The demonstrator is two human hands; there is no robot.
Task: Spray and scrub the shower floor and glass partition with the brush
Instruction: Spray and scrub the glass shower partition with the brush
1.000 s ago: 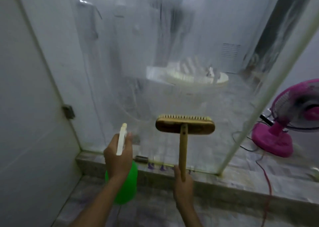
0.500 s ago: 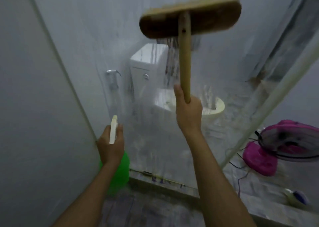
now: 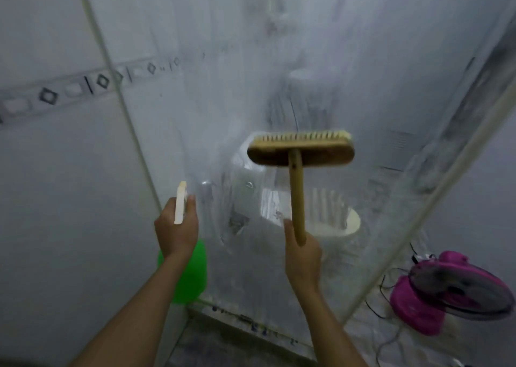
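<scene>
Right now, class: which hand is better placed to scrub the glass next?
Right. The right hand grips the brush, raised at the glass partition; the left hand holds the spray bottle.

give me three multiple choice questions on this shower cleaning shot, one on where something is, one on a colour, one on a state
1. Where does the pink electric fan stand?
A. on the floor beyond the glass partition's right edge
B. on the toilet seen through the glass
C. in the left hand

2. What colour is the body of the plastic spray bottle?
A. blue
B. green
C. red

3. How is the wooden scrubbing brush being held?
A. lying on the floor
B. right hand grips its handle, head raised at the glass
C. both hands grip its handle

Answers:
1. A, the fan sits low at the right, past the soapy glass partition.
2. B, green shows below the left hand, which holds the bottle's pale trigger top.
3. B, only the right hand wraps the handle.
</scene>
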